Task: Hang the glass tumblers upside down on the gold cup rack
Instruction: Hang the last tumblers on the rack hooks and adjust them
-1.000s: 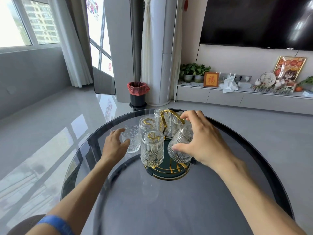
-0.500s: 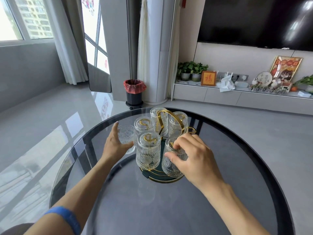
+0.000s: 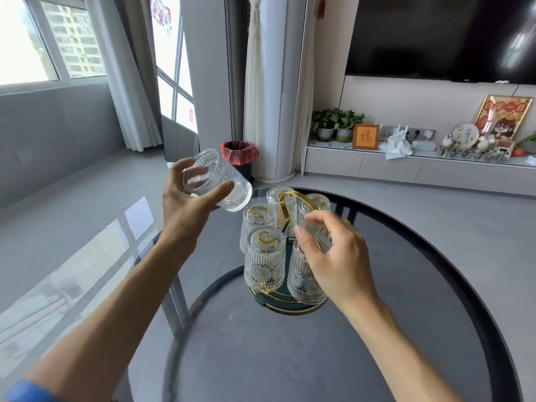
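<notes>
Tumbler in hand (image 3: pixel 217 181): clear ribbed glass with a beaded band, tilted on its side, held up in the air to the left of the rack.
Left hand (image 3: pixel 185 204): fingers and thumb are closed around the raised tumbler.
Gold cup rack (image 3: pixel 285 204): stood on a dark round base on the glass table (image 3: pixel 435 285).
Hung tumblers (image 3: pixel 265 261): five are seen upside down over gold pegs.
Right hand (image 3: pixel 336 256): fingers are curled, with a gap between thumb and fingertips, around the near right tumbler (image 3: pixel 307 282); firm contact cannot be told.
</notes>
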A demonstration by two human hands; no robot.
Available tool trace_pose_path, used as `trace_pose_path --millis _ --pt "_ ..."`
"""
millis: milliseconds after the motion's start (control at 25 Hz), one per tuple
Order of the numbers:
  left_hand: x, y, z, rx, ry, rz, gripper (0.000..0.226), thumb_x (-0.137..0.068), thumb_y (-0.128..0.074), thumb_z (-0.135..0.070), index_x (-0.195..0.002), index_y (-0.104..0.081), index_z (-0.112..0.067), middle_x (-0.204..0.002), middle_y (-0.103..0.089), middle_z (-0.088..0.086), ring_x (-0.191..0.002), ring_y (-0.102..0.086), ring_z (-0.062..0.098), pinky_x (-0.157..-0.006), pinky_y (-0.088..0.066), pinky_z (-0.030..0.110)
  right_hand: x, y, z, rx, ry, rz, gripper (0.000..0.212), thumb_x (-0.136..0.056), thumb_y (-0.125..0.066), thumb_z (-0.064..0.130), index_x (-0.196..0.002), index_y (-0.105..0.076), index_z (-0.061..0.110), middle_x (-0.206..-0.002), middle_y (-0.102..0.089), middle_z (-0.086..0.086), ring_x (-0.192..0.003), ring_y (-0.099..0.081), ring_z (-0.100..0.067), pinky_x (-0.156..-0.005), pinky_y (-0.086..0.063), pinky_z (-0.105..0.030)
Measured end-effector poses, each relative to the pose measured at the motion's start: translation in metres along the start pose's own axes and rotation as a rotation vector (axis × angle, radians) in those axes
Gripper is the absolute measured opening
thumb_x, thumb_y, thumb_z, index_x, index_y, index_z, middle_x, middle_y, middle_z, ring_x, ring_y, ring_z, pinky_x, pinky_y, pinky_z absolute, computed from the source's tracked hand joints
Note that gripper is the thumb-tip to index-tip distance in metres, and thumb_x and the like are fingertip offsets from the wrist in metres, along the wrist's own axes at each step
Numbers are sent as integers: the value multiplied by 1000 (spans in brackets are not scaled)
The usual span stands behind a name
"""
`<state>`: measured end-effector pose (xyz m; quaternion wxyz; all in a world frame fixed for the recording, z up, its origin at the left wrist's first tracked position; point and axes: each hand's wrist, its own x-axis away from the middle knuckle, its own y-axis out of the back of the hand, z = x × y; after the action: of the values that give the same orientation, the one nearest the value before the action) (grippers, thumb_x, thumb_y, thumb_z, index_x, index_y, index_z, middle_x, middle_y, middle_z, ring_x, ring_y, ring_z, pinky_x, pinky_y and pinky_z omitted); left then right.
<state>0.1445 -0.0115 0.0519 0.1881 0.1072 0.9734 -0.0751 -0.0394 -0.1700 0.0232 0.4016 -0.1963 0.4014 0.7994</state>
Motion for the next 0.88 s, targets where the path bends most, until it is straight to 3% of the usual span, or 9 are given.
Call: trace_pose_path --millis 120,200,280,400,520,640,680,800,880 --pt "18 -26 -41 87 -62 191 69 -69 -87 -11 -127 -51 -12 -114 -64 -2 -97 -67 0 -72 -55 15 -9 3 23 -199 -107 -114 36 -88 -60 46 -115 -64 22 -113 -67 9 -108 -59 -11 -89 -47 -28" --pt "30 -45 -50 129 -43 325 73 -62 -90 -22 -125 -53 -12 -116 -67 2 -102 -68 5 -81 -56 25 -21 15 34 -435 -257 -111 37 -91 -61 43 -122 -59 24 -118 -67 14 -109 -61 -3 -91 -51 -32" --pt "39 -62 -50 141 -20 406 80 -56 -90 -30 -125 -54 -13 -120 -67 5 -108 -68 13 -90 -55 34 -31 30 29 -674 -442 -31 33 -94 -60 43 -121 -60 24 -114 -71 17 -104 -67 -8 -82 -58 -40" --pt "52 -86 -46 137 27 469 80 -54 -91 -33 -124 -56 -19 -123 -65 3 -117 -64 21 -101 -52 46 -36 48 10 -963 -746 99 50 -88 -63 53 -128 -60 24 -135 -63 -7 -108 -69 -38 -69 -60 -41" --pt "63 -105 -45 120 46 591 79 -60 -91 -30 -129 -53 -20 -117 -67 -4 -112 -66 13 -99 -53 39 -30 55 3 -1204 -876 112 59 -85 -65 54 -132 -61 18 -133 -66 -15 -100 -71 -33 -70 -59 -39" --pt "62 -111 -47 39 61 698 70 -81 -71 -42 -141 -44 -18 -117 -64 -6 -102 -67 -2 -84 -53 16 -28 59 -6 -1123 -879 -98 57 -85 -60 58 -124 -66 17 -122 -73 -14 -84 -69 -21 -56 -52 -28" --pt "57 -111 -44 -38 26 659 67 -85 -63 -50 -142 -42 -20 -117 -64 -6 -103 -66 1 -85 -52 18 -28 62 -12 -1038 -900 -199 59 -83 -62 60 -123 -66 17 -120 -73 -13 -81 -67 -20 -54 -47 -27" --pt "38 -106 -22 -445 -121 459 67 -85 -51 -68 -139 -45 -28 -126 -63 1 -117 -59 18 -99 -49 43 -27 74 -32 -819 -931 -434 67 -71 -70 63 -119 -62 19 -122 -69 -8 -82 -64 -19 -58 -45 -30" --pt "37 -110 -11 -709 -134 503 72 -82 -49 -73 -134 -50 -24 -133 -58 7 -120 -54 24 -98 -48 46 -24 79 -39 -697 -899 -486 68 -71 -71 63 -121 -58 18 -124 -66 -6 -76 -60 -16 -61 -45 -31"
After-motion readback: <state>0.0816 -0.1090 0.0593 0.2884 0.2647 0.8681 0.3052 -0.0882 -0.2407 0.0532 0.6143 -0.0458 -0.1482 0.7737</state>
